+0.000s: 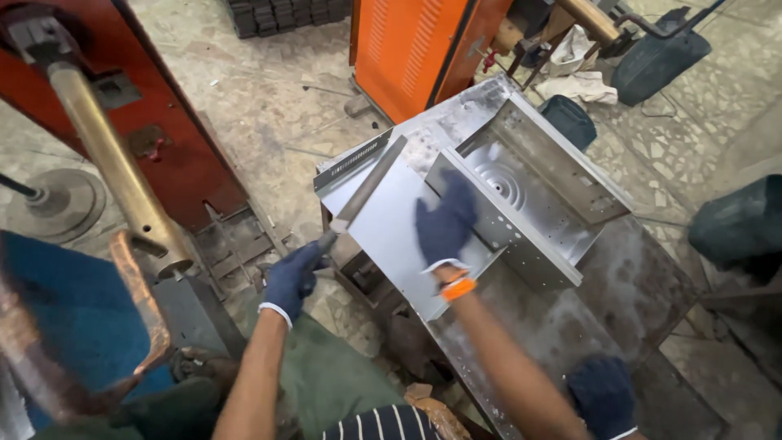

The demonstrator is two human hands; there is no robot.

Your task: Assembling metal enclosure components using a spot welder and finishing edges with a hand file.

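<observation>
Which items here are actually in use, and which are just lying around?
In use:
left hand gripping a flat file
right hand pressing the sheet-metal box
steel table

Lying about:
orange cabinet
white rags
dark bag

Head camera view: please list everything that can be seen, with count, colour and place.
Folded sheet-metal box part with punched holes: one, bare grey, on the metal table at centre right.
Flat metal file: one, grey, laid across the sheet's left edge.
Steel-topped work table: one, stained grey, right half.
Orange metal cabinet: one, orange, top centre.
Red machine frame with brass-coloured arm: one, red and brass, left.
Dark plastic containers: about three, dark green-black, right side and top right.
White rags: a few, white, top right.
Left hand: dark blue glove, grips the file's handle.
Right hand: dark blue glove, orange wristband, pressed flat on the sheet metal.
Another gloved hand: dark blue, bottom right on the table.
</observation>
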